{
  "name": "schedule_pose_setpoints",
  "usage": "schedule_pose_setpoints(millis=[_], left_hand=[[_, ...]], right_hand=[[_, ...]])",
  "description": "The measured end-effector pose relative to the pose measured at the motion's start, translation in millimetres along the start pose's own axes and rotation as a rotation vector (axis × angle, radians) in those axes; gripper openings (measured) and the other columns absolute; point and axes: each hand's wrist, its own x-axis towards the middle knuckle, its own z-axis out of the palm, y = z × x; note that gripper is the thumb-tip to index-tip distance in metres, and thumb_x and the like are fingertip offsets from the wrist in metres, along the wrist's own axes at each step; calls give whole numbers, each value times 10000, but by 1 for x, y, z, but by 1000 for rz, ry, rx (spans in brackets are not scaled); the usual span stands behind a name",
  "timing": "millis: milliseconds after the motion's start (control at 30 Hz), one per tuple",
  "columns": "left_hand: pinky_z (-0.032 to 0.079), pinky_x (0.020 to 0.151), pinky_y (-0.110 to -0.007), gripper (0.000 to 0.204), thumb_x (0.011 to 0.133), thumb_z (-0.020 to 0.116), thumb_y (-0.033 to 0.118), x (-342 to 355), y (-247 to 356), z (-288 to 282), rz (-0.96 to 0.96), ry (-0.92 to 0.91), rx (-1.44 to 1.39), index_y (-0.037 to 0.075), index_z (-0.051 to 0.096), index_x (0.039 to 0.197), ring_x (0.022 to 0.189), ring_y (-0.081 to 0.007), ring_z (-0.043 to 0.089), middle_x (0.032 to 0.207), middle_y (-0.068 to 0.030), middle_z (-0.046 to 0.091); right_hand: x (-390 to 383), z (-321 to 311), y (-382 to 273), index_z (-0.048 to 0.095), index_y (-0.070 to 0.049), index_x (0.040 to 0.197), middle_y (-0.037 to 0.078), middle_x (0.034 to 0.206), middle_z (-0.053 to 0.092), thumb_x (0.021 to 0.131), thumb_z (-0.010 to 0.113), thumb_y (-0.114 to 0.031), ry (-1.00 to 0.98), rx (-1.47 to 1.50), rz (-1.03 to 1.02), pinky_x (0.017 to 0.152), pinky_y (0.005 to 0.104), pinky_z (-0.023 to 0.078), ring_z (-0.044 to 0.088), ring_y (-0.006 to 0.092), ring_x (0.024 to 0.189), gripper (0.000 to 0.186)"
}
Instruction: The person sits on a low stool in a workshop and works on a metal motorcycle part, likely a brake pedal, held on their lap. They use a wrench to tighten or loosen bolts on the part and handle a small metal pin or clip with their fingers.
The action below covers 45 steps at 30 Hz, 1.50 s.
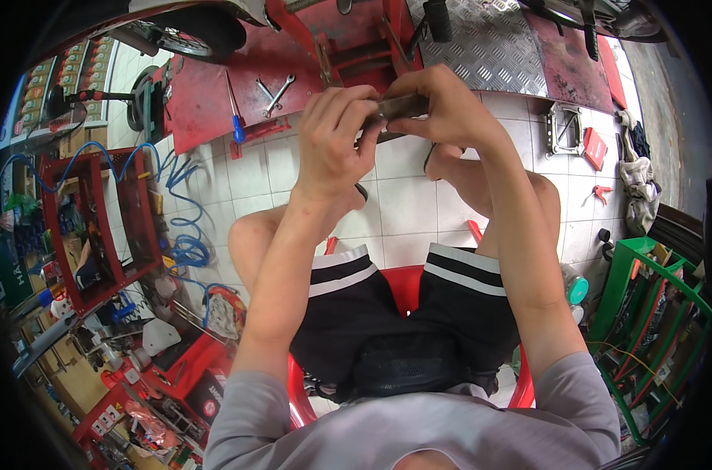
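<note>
Room: below hands [332, 129], between legs [469, 174], above tiled floor [403, 207] | blocked ahead: red frame [360, 57] | left: blue-handled screwdriver [237, 130]

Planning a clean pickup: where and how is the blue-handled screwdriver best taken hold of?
Probably by its blue handle, from above and the person's near side, ideally with the left hand, the nearer one. The handle is thicker than the slim shaft and points toward the person at the near edge of the red platform, while the shaft points away.

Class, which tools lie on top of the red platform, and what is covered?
A blue-handled screwdriver and wrenches lie on the red platform. Anything directly behind the left hand is covered.
</note>
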Motion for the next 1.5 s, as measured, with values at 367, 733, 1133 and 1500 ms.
schedule_pose_setpoints(millis=[367, 733, 1133, 1500], left_hand=[[458, 710, -395, 240, 651, 733, -24, -2, -5, 7, 108, 31, 29, 57, 555, 790, 822, -282, 614, 949, -69, 655], [447, 713, -400, 238, 666, 724, -2, -2, -3, 8, 149, 75, 121, 63, 526, 780, 831, -282, 616, 950, -71, 652], [444, 734, -404, 192, 693, 700, -15, -3, -2, 4, 143, 11, 118, 50, 554, 799, 863, -291, 606, 968, -73, 640], [441, 720, -394, 277, 646, 741, -11, -3, -4, 5, 103, 16, 46, 58, 520, 799, 863, -286, 601, 971, -75, 636]], right_hand=[[3, 2, 4, 718, 36, 910, 184, 818, 698, 630, 799, -53, 41, -62, -16, 657, 354, 518, 673, 312, 717, 305], [3, 4, 3, 720, 28, 900, 172, 826, 702, 634, 813, -69, 75, -52, -59, 657, 357, 523, 675, 321, 726, 298], [3, 4, 3, 721, 26, 909, 186, 797, 696, 641, 813, -78, 23, -86, -19, 653, 355, 522, 673, 319, 711, 302], [2, 0, -9, 712, 31, 903, 183, 775, 700, 658, 791, -49, 29, -48, 50, 627, 338, 532, 685, 305, 658, 270]])
